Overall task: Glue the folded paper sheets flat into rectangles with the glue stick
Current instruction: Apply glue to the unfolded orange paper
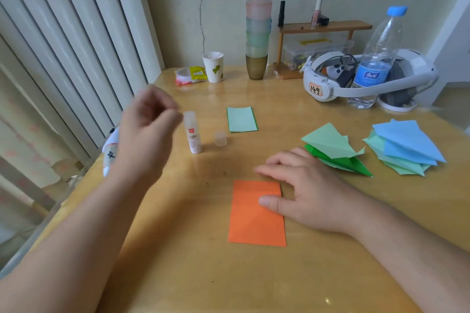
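An orange folded paper rectangle (256, 218) lies flat near the front of the wooden table (279, 274). My right hand (305, 185) rests on its upper right part, thumb pressing the sheet, fingers spread. The white glue stick (192, 132) stands upright and uncapped, its clear cap (220, 138) standing just to its right. My left hand (147, 124) hovers blurred just left of the glue stick, fingers loosely curled, holding nothing. A light green glued rectangle (241, 119) lies farther back. Folded green sheets (335, 151) and blue and green sheets (404, 147) are piled at the right.
A paper cup (214, 67) and a snack packet (190, 75) stand at the back, beside a tall stack of cups (258, 20). A headset (330, 79), a water bottle (376, 58) and a small wooden shelf (323, 28) fill the back right. The table's left edge borders a radiator.
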Motion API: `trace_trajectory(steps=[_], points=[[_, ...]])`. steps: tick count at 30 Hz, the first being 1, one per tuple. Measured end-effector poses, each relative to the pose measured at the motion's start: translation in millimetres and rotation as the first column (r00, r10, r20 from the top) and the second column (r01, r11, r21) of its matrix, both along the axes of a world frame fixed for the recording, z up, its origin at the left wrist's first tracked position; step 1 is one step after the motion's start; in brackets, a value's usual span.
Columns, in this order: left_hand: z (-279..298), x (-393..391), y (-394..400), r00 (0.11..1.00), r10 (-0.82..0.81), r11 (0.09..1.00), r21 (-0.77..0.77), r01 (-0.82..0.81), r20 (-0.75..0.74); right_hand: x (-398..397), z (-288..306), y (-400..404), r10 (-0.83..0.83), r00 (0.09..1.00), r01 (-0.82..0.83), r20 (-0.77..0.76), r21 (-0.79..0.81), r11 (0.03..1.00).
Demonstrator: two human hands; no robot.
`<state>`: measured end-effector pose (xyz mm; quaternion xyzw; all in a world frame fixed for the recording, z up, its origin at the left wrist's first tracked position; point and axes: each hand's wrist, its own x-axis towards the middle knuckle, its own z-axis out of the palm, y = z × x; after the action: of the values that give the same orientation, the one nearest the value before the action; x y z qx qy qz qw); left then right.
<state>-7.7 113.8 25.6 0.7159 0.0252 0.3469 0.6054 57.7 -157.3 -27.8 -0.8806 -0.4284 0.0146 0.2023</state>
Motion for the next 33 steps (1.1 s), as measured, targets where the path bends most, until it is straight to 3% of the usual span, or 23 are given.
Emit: trace_trajectory(steps=[3,8,10,11,13,14,16,19,22,24,29,31,33], points=[[-1,8,18,0.983,0.139,0.98,-0.124,-0.153,-0.12,-9,4,7,-0.036,0.999,0.042,0.039,-0.174,0.984],[-28,22,26,0.861,0.024,0.996,-0.064,-0.066,-0.509,-13,11,8,0.009,1.0,-0.008,0.003,-0.247,0.969],[-37,26,26,0.825,0.054,0.998,0.047,-0.033,-0.562,-12,14,5,0.043,0.998,-0.051,-0.036,-0.241,0.969],[-40,27,25,0.812,0.124,0.984,0.176,-0.027,-0.57,-11,15,3,0.049,0.998,-0.058,-0.046,-0.239,0.969],[-40,27,22,0.801,0.259,0.914,0.404,-0.023,-0.54,-12,15,2,0.062,0.998,-0.067,-0.026,-0.255,0.965],[-38,27,20,0.811,0.271,0.903,0.429,-0.028,-0.519,-12,13,3,0.07,0.998,-0.068,-0.003,-0.264,0.962],[-34,25,16,0.853,0.177,0.945,0.327,-0.008,-0.49,-11,9,4,0.067,0.998,-0.061,0.019,-0.218,0.974],[-23,15,0,0.872,-0.188,0.981,-0.042,0.19,-0.453,-5,9,5,-0.003,1.0,0.004,-0.009,0.1,0.995],[-17,7,-25,0.758,-0.54,0.832,-0.37,0.414,-0.366,-2,8,6,-0.063,0.997,0.077,-0.048,0.404,0.911],[-15,3,-42,0.68,-0.658,0.731,-0.494,0.471,-0.325,-4,8,7,-0.047,0.999,0.041,0.002,0.447,0.893],[-22,-2,-63,0.496,-0.821,0.562,-0.544,0.622,-0.282,-5,8,9,0.055,0.978,-0.141,0.2,0.445,0.884],[-25,-4,-65,0.469,-0.823,0.567,-0.492,0.661,-0.319,-3,8,10,0.099,0.97,-0.199,0.222,0.488,0.85],[-21,-7,-61,0.498,-0.756,0.644,-0.351,0.679,-0.424,-2,8,9,0.094,0.969,-0.203,0.227,0.522,0.828]])
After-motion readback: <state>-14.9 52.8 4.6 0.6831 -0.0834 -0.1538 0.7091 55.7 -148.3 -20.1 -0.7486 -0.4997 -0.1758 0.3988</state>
